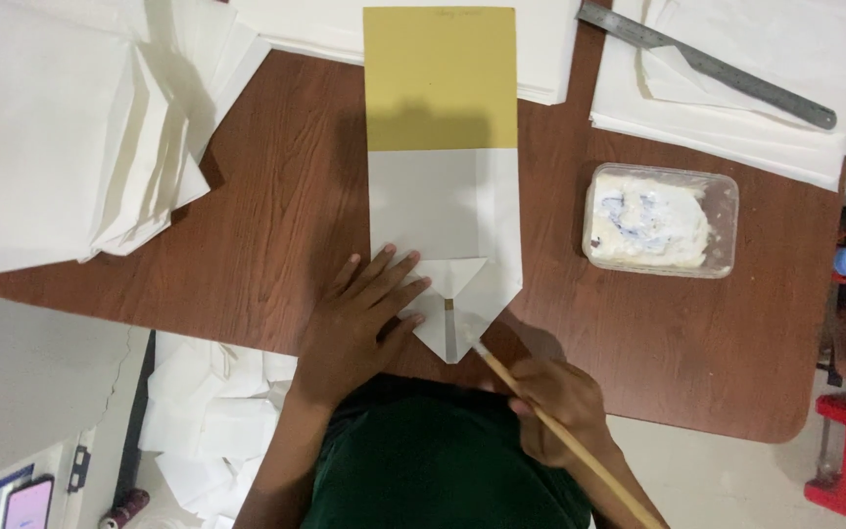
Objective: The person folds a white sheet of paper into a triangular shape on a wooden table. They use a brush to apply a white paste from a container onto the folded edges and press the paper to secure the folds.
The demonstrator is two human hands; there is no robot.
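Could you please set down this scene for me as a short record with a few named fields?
Surface: brown wooden table
Left hand: flat, fingers spread, pressing the folded white paper bag
Right hand: gripping a thin wooden stick, its tip on the bag's folded bottom flap
Inside bag: yellow card sheet sticking out at the far end
Right of bag: clear plastic tub of white paste
Far right: grey metal ruler on white sheets
Left: stack of white paper bags

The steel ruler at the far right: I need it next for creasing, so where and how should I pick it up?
Probably the ruler's near, rounded end, from the right. It lies flat and slanted on the white paper stack, so pinch its thin long edges from above, pressing one edge to tip it up.
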